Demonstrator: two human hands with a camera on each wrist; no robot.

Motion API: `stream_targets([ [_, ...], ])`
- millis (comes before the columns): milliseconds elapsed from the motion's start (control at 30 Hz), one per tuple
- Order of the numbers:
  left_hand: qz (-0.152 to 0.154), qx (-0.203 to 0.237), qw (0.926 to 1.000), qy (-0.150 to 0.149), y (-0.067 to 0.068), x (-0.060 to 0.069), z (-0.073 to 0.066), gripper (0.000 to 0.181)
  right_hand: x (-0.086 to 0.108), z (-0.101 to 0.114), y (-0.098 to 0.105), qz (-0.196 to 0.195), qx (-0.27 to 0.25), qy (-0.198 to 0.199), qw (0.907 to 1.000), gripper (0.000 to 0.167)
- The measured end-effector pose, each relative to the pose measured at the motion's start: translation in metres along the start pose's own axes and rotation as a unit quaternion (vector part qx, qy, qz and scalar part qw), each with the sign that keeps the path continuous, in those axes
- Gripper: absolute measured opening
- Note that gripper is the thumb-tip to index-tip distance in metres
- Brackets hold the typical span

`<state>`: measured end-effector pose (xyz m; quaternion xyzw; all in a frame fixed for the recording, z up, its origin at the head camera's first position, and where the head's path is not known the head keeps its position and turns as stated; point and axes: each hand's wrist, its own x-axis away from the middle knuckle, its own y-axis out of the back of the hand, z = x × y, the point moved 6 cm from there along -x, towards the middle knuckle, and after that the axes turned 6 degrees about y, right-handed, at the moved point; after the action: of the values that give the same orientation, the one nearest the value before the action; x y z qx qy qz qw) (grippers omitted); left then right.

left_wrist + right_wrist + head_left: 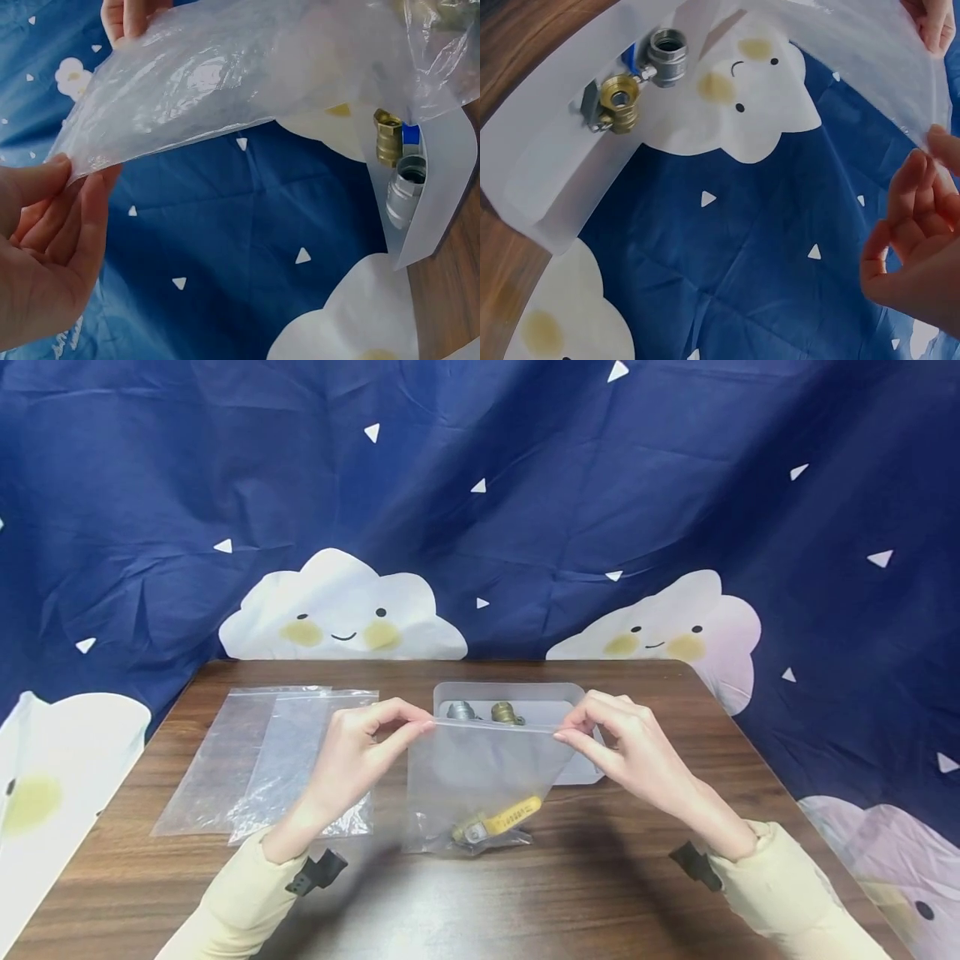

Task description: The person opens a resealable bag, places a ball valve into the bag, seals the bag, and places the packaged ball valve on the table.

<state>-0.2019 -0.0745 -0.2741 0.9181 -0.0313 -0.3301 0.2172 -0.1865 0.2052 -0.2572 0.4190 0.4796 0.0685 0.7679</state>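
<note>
The wooden table bears a tray (partly veiled by the bag both hands pinch).

A brown wooden table with streaked grain and rounded far corners spreads beneath the left hand and the right hand. Two clear plastic bags lie on it, overlapping, to the left of the left hand, which partly hides one of them. A cloudy plastic box stands on it between the hands and beyond them, near the far edge. Dark shadows fall on it nearer the person than each hand, with a pale glare between them
</note>
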Motion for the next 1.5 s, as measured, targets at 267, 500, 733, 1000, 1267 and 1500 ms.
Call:
stream_targets([
  [267, 0.024, 0.012, 0.9996, 0.012, -0.002, 0.003, 0.002, 0.012, 0.004, -0.006, 0.002, -0.012, -0.01, -0.009, 0.9998, 0.031],
  [500, 0.013, 0.028, 0.9995, 0.003, 0.0, 0.005, 0.004, 0.013, 0.005, -0.005, 0.0, 0.007, -0.052, 0.019, 0.9984, 0.025],
  [733, 0.014, 0.041, 0.999, -0.007, 0.002, 0.005, 0.003, 0.014, 0.004, -0.004, 0.005, -0.002, -0.011, 0.041, 0.9991, 0.025],
  [1000, 0.016, 0.083, 0.9965, 0.003, 0.0, 0.005, 0.003, 0.014, 0.012, -0.009, -0.002, -0.006, -0.131, 0.04, 0.9905, 0.03],
  [1267, 0.042, 0.11, 0.9929, -0.016, -0.005, 0.006, -0.004, 0.016, 0.027, -0.021, -0.029, 0.084, -0.227, 0.001, 0.9702, 0.042],
  [1500, 0.053, 0.123, 0.9906, -0.026, -0.009, 0.008, -0.01, 0.017, 0.044, -0.034, -0.062, 0.157, -0.295, -0.107, 0.9365, 0.048],
])
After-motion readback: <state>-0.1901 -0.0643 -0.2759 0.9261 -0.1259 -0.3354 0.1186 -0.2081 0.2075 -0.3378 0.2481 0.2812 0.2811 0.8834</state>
